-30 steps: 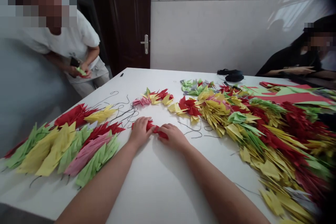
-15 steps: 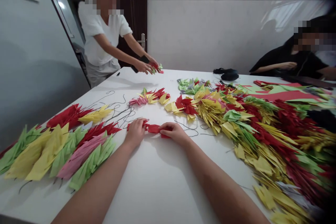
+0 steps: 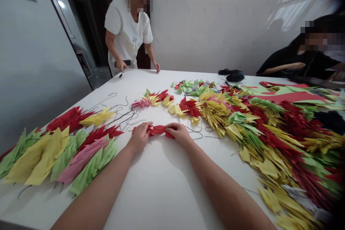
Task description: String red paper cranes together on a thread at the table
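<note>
"Red paper strip, where?"

"Between the two hands, its ends running under the fingertips, low over the table."

"Fingers?"

"Narrow, holding. Left hand pinches one end, right hand the other; left fingers and right fingers curl over the red."

"Nearby?"

"Black thread loops just beyond the left fingers. Further left, rows of folded paper: red, yellow, green, pink. Right of the right fingers, a large mixed heap of folded paper."

"Others?"

"Across the table, a co-worker stands, fingers at its edge. Far right, another person sits."
</note>
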Demonstrator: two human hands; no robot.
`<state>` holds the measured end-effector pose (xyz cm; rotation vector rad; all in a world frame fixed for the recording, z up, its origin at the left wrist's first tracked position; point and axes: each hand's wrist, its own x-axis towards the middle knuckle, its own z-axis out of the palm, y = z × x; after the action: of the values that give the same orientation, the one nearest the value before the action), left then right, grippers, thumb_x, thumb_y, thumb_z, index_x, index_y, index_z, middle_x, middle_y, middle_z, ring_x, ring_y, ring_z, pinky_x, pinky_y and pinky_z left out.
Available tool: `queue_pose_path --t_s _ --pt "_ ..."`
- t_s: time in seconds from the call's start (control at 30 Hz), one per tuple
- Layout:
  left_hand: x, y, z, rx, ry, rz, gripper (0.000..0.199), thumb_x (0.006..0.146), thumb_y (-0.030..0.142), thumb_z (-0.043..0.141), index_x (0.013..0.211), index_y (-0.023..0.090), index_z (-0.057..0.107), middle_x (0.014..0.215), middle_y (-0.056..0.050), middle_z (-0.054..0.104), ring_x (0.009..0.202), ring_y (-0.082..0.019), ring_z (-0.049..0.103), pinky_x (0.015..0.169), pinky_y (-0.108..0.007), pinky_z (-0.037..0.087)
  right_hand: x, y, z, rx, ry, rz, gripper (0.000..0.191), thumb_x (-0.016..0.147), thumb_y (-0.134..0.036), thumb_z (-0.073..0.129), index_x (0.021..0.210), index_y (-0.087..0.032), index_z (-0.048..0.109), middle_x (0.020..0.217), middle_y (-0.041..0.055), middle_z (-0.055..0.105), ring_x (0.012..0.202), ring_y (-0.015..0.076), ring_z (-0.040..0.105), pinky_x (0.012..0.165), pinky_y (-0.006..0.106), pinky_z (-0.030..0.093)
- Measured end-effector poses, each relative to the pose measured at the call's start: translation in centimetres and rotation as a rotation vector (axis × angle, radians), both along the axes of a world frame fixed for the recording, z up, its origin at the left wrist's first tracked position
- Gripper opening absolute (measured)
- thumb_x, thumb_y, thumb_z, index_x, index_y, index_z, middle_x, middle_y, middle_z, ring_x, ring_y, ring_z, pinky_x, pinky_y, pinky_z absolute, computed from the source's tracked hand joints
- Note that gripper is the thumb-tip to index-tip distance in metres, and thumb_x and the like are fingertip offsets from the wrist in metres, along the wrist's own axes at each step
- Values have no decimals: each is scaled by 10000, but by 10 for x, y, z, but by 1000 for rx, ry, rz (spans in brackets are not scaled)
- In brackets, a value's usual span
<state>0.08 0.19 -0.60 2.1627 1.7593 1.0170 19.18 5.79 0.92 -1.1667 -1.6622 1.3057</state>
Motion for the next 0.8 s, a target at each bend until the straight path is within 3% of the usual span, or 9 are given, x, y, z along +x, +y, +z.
queue_pose_path --t_s 0.17,0.37,0.5,0.67,0.8 --pt "0 0 4 -75 -145 39 453 725 65 318 1130 176 487 1170 -47 539 1133 -155 463 1018 -342 345 1 2 -2 -33 61 -13 266 598 -326 604 782 -149 678 719 37 644 621 111 532 619 245 410" --pt "0 3 0 -24 -80 51 392 764 96 337 1115 182 489 1138 -58 545 1115 -163 478 1009 -356 354 0 2 -1 -57 109 -55 254 592 -319 609 769 -150 676 727 44 641 622 115 536 615 251 413" --pt "1 5 -3 -11 -65 99 366 779 109 346 1116 162 479 1125 -89 519 1129 -191 461 1006 -388 345 4 1 1 -84 129 22 194 559 -280 627 695 -149 675 638 21 616 550 91 492 553 227 378" --pt "2 6 -6 -15 -42 121 388 760 80 347 1124 144 466 1132 -105 505 1133 -207 441 1006 -415 328 7 1 0 -97 193 117 167 564 -268 621 682 -159 667 665 19 626 581 93 512 582 224 388" --pt "2 4 -4 -26 -44 113 361 786 126 357 1126 174 466 1131 -80 510 1136 -194 442 1003 -395 334 3 0 0 -42 79 114 174 593 -268 594 702 -158 671 650 14 622 571 96 507 570 225 380"
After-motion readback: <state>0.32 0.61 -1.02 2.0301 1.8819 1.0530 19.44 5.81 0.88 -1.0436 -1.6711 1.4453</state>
